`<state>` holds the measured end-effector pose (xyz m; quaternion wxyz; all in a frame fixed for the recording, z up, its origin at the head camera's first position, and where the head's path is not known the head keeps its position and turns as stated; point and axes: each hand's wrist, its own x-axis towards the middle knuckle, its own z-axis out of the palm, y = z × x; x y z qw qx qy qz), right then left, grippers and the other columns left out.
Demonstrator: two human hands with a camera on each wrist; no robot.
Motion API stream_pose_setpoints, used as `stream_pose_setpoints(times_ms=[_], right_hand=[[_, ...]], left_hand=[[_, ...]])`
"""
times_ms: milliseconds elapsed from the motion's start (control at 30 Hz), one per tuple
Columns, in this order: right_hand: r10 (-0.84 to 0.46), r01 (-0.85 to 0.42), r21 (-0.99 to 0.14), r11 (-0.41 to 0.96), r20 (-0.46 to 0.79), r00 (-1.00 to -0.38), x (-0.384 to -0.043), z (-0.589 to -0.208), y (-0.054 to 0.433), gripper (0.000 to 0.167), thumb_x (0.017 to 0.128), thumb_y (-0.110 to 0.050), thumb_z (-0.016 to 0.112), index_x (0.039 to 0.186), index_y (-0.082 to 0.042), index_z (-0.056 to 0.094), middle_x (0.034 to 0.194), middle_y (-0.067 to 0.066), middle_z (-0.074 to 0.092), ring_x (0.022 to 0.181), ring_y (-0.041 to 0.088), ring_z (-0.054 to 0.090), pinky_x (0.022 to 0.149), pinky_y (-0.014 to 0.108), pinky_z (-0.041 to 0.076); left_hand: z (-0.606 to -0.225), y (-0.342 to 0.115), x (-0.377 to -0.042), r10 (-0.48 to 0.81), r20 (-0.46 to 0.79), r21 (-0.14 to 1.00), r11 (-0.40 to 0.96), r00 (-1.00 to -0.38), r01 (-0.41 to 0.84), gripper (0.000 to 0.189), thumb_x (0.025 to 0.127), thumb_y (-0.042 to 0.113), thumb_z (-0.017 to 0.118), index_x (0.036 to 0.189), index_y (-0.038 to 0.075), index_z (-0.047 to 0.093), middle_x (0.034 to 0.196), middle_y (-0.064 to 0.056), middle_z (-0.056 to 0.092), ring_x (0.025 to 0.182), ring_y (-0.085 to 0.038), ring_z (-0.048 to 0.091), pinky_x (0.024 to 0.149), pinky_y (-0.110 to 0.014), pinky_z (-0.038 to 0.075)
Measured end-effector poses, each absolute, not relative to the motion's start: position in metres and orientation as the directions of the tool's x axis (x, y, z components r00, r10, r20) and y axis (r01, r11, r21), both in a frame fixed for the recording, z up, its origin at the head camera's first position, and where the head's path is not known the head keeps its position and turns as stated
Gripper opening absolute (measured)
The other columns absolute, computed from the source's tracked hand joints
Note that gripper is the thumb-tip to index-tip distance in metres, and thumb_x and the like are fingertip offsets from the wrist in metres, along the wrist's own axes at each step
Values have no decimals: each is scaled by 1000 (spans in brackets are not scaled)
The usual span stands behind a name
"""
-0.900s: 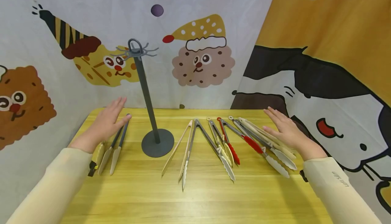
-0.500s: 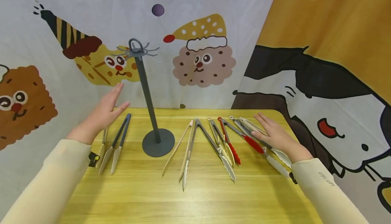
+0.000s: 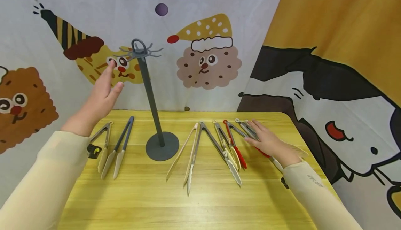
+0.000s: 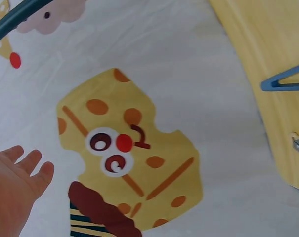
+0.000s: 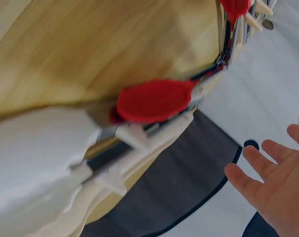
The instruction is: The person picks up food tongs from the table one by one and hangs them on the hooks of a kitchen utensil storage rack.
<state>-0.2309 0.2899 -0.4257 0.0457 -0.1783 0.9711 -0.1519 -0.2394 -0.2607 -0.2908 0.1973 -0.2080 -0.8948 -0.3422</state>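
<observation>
My left hand [image 3: 101, 97], fingers extended and holding nothing, is raised left of the dark grey stand [image 3: 149, 97] with hooks round its top. Below it on the table lie blue-handled tongs [image 3: 128, 129] and a smaller pair of metal tongs [image 3: 107, 143]. Over the right-hand group of tongs hovers my right hand [image 3: 269, 143], its fingers spread and holding nothing. Partly hidden beneath it are red-gripped tongs [image 5: 156, 100] and white-tipped tongs [image 5: 35, 158]. Between stand and right hand lie beige tongs [image 3: 180, 153], long metal tongs [image 3: 214, 146] and red-tipped tongs [image 3: 238, 155].
The stand's round base [image 3: 162, 153] rests on the wooden table [image 3: 188, 212]. Close behind the table's back edge hangs a printed cloth [image 3: 200, 101] with cartoon figures. The stand rises well above the tongs.
My left hand has risen and drawn slightly left, uncovering the tongs beneath it. My right hand has moved left over the right-hand tongs. The stand and tongs have stayed put.
</observation>
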Motion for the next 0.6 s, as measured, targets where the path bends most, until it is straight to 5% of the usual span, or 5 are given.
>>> stream_pose_setpoints(times_ms=[600], right_hand=[[-356,-317,-354,880,-49,-933,-229,-441,244,79,91,-53,51,153,-17,18,158,14,14,140,43,20,103,63,29]], left_hand=[[-237,-238,-239,149,658,546,580,-738,604,66,95,59,32,151,29,19,157,7,19,144,-13,17,118,-39,6]])
